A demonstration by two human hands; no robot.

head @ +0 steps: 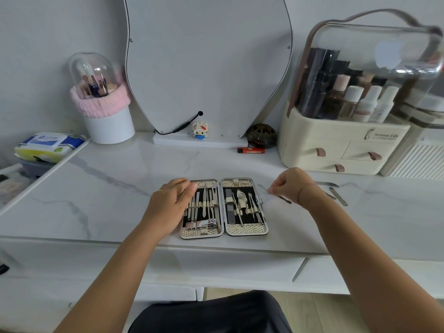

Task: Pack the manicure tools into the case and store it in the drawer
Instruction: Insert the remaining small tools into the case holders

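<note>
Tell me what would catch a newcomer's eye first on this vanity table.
A manicure case lies open front and centre, tools strapped in both halves. The left hand rests on its left half, and the right hand pinches a thin metal tool just right of it. A clear-lidded cosmetics organizer stands back right.
</note>
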